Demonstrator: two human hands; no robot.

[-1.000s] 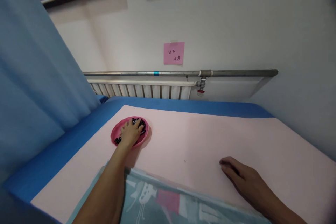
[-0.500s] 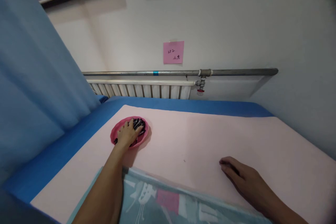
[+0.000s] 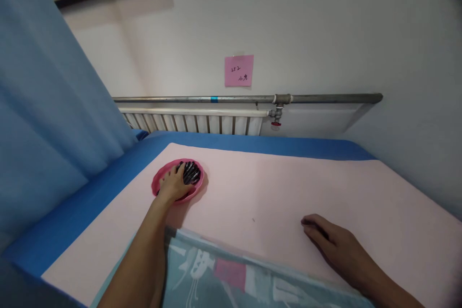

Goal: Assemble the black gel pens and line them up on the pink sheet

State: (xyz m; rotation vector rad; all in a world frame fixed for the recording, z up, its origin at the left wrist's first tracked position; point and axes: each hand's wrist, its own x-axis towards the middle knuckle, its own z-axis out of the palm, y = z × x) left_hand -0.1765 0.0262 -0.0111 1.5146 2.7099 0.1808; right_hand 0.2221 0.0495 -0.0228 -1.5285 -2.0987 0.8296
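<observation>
My left hand reaches over a pink scalloped plate, its fingers spread. It touches or hovers just above the left part of the plate; which one I cannot tell. Beside the thumb, in the plate's right half, lies a heap of slim, shiny black pieces, their kind too small to tell. Parts of the plate and of the pieces are hidden under the hand. My right hand rests on the pale pink sheet at the right, thumb and fingers curled together, with nothing visible in them.
A blue surface borders the sheet. A blue curtain hangs at the left. Along the wall run a metal pipe, a radiator and a red-handled valve. A pink note is on the wall. Turquoise printed fabric lies in front.
My left hand has shifted slightly left in the plate, and more of the black pieces show beside the thumb. The right hand stays in place.
</observation>
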